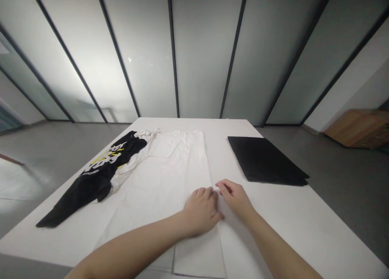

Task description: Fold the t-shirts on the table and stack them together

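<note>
A white garment (158, 177) with a patch pocket (164, 146) lies spread on the table, and its right side forms a long strip folded inward. My left hand (202, 210) rests palm down on that strip, fingers laid over its right edge and thumb apart. Close beside it, my right hand (234, 196) is at the garment's right edge with its fingers curled together. Whether any cloth is between those fingertips is hidden. At the left, a black garment (94, 175) with white and yellow lettering lies bunched against the white one.
On the right of the white table (240, 127) lies a flat black folded item (267, 159), its kind unclear. Frosted glass panels (200, 52) stand behind the table. A wooden cabinet (358, 127) is on the floor at the far right.
</note>
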The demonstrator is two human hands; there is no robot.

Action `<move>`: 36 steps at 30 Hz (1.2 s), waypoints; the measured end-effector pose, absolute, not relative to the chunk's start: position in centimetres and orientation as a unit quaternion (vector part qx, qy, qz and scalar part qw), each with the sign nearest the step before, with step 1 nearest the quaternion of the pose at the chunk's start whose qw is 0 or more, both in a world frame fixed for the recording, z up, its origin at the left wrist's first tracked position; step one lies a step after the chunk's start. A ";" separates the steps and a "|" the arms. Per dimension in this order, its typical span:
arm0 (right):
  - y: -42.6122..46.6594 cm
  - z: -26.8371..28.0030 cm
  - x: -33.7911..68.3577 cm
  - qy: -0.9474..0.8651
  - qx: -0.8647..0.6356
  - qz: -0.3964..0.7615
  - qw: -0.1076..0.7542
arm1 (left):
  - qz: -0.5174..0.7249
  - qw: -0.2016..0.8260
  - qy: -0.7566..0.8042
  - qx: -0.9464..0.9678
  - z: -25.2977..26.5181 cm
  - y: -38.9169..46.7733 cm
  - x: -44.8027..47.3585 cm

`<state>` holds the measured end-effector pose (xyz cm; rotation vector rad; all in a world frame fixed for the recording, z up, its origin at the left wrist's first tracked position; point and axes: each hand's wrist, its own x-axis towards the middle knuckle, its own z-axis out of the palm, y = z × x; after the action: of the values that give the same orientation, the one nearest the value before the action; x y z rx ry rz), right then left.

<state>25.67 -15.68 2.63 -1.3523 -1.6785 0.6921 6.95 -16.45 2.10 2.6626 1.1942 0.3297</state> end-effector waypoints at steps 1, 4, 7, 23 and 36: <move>-15.6 2.6 25.7 -0.671 -0.542 0.275 0.426 | 0.105 0.121 0.423 0.892 2.6 -15.3 7.4; -15.3 2.4 26.0 -0.650 -0.557 0.270 0.441 | 0.171 0.146 0.497 0.838 4.2 -10.1 9.2; -14.9 2.1 26.4 -0.618 -0.574 0.269 0.465 | 0.234 0.155 0.554 0.784 4.9 -5.0 10.9; -14.3 1.9 27.1 -0.577 -0.568 0.300 0.505 | 0.213 0.038 0.582 0.784 0.2 -8.6 11.9; -14.7 0.8 23.4 -0.743 -0.491 0.187 0.415 | 0.465 0.293 0.539 0.638 -1.5 -14.7 7.9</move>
<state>23.39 -14.71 0.79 -1.2327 -1.8664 0.4704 7.85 -14.72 -1.46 1.7008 1.4371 1.2381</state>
